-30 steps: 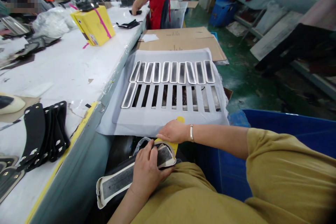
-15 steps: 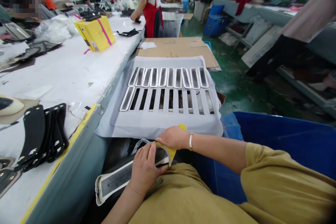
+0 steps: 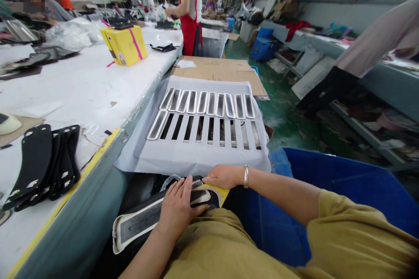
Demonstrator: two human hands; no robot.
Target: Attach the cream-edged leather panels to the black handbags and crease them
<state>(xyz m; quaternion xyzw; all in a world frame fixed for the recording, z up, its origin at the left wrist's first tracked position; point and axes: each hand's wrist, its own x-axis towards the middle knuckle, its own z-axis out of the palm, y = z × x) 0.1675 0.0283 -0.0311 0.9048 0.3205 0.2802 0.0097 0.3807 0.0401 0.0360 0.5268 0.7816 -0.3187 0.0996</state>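
Observation:
Across my lap lies a long strip (image 3: 137,226) with a dark grey middle and a raised cream-white edge, on top of a dark item. My left hand (image 3: 178,205) rests over it, fingers stretched and thumb apart, covering its middle. At the strip's far end, my right hand (image 3: 224,176) pinches a thin yellow piece (image 3: 221,192) with a curved edge; its fingertips are partly hidden. Ahead, a light grey sheet (image 3: 183,157) bears a row of narrow dark pieces (image 3: 202,103) with white borders, one more piece (image 3: 157,125) below them, and several slots.
To my left a white table (image 3: 81,83) holds black straps with metal studs (image 3: 36,161) and a yellow box (image 3: 126,45). A blue bin (image 3: 343,183) stands on my right. Cardboard (image 3: 216,67) lies beyond the sheet. A person in a red apron (image 3: 190,35) stands farther off.
My right hand has moved slightly right and down with the yellow piece, which now lies flatter against the strip's end. My left hand stays on the strip. The view has tilted up a little.

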